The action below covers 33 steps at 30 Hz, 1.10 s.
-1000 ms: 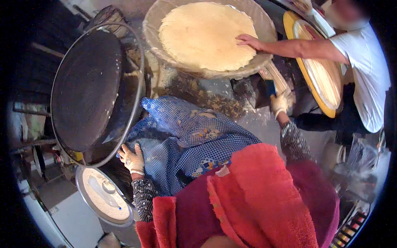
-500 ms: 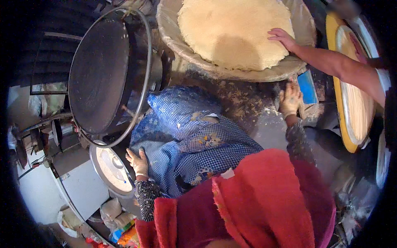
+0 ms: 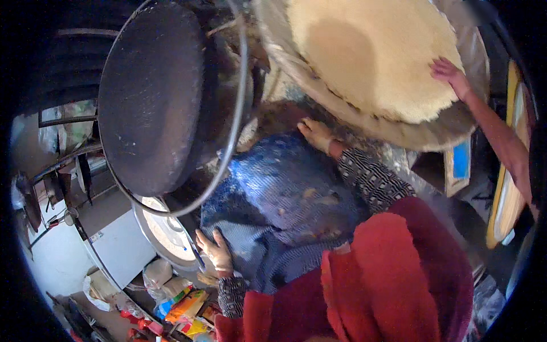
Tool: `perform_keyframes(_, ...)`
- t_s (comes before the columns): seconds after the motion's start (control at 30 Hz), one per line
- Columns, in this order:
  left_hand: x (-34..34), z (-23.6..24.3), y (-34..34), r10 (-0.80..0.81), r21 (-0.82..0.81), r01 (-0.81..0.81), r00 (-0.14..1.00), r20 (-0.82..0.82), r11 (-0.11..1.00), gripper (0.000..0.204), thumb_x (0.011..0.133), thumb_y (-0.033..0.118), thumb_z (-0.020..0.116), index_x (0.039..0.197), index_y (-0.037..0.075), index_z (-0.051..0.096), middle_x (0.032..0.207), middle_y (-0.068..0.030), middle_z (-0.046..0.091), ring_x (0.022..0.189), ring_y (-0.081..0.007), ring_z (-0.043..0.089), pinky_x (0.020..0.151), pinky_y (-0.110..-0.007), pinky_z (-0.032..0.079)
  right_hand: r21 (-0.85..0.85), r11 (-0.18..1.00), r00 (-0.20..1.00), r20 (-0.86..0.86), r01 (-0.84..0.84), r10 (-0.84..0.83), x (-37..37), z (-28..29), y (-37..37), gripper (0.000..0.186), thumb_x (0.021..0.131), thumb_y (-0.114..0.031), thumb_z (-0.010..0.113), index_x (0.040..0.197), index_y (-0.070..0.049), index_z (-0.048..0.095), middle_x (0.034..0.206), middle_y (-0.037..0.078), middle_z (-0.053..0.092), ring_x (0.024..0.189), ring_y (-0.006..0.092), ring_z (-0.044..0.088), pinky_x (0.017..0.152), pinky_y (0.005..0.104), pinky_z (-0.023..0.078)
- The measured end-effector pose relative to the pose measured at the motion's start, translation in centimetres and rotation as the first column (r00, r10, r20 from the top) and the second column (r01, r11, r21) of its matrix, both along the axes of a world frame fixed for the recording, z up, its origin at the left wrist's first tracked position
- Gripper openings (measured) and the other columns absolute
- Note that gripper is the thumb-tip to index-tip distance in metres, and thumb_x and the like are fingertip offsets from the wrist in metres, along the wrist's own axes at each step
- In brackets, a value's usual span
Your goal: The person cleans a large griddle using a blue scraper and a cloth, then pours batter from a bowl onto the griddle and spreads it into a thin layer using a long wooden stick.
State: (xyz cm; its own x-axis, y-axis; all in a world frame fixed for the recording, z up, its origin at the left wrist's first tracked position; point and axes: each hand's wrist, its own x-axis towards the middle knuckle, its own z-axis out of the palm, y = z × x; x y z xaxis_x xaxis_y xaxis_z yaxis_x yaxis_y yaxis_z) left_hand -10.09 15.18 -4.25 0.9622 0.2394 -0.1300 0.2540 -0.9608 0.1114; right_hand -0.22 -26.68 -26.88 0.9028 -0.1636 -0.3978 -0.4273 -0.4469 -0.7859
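My left hand [image 3: 215, 252], pale with flour, has its fingers apart and holds nothing. It is beside a round steel bowl [image 3: 140, 221] with flour and a white cup-like thing inside. Over my lap spreads a blue checked cloth [image 3: 290, 182], smudged with flour and dirt. My right hand [image 3: 317, 134] reaches past the cloth's far edge, over a dark crumb-strewn surface; its fingers point away from me and nothing shows in them. Whether they touch that surface I cannot tell.
A large dark griddle [image 3: 152, 100] inside a metal hoop [image 3: 238, 114] stands at the left. Far right, a co-worker's hand [image 3: 450, 78] rests on pale yellow meal in a cloth-lined basket [image 3: 336, 105]. A yellow-rimmed round tray [image 3: 501, 194] leans at right. Colourful packets [image 3: 188, 308] lie lower left.
My right hand has moved left, from beside the blue panel to the cloth's far edge. My view has shifted, so the griddle and basket appear further right. The co-worker's hand stays over the meal.
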Motion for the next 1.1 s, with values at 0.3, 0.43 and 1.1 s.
perform_keyframes(0.3, 0.8, 1.3, -0.7, 0.046, -0.106, -0.046, 0.999, -0.001, 0.993, 0.068, 0.091, 0.027, 0.055, 0.143, -0.007, 0.028, 0.141, -0.0317, 0.031, 0.131, -0.0452, 0.032, 0.111, -0.049, 0.023, 0.409, 0.854, 0.850, 0.273, 0.322, -0.451, 26.9, -2.1, 4.7, 0.034, 0.098, -0.032, 0.049, 0.116, -0.004, 0.059, 0.101, 0.002, 0.063, 0.089, 0.0155, 0.060, 0.078, 0.0296, 0.049)
perform_keyframes(0.43, 1.8, 0.9, 0.9, 0.056, -0.151, -0.053, 0.998, 0.019, 0.987, 0.069, 0.091, 0.028, 0.057, 0.144, -0.005, 0.028, 0.142, -0.0295, 0.032, 0.132, -0.0440, 0.032, 0.111, -0.049, 0.023, 0.783, 0.546, 0.789, 0.120, 0.298, -0.603, 33.9, -5.0, 2.0, 0.038, 0.101, -0.033, 0.041, 0.112, -0.004, 0.061, 0.102, 0.004, 0.065, 0.090, 0.0172, 0.059, 0.082, 0.0321, 0.046)
perform_keyframes(1.1, 0.2, -1.4, 4.0, 0.023, -0.063, -0.019, 0.997, 0.067, 0.998, 0.076, 0.088, 0.048, 0.057, 0.144, 0.002, 0.034, 0.144, -0.0246, 0.034, 0.135, -0.0405, 0.030, 0.112, -0.048, 0.024, 0.769, 0.567, 0.763, 0.167, 0.296, -0.624, 33.7, -0.8, 1.1, 0.033, 0.100, -0.028, 0.045, 0.121, -0.005, 0.056, 0.111, 0.004, 0.062, 0.098, 0.0174, 0.056, 0.091, 0.0295, 0.043)
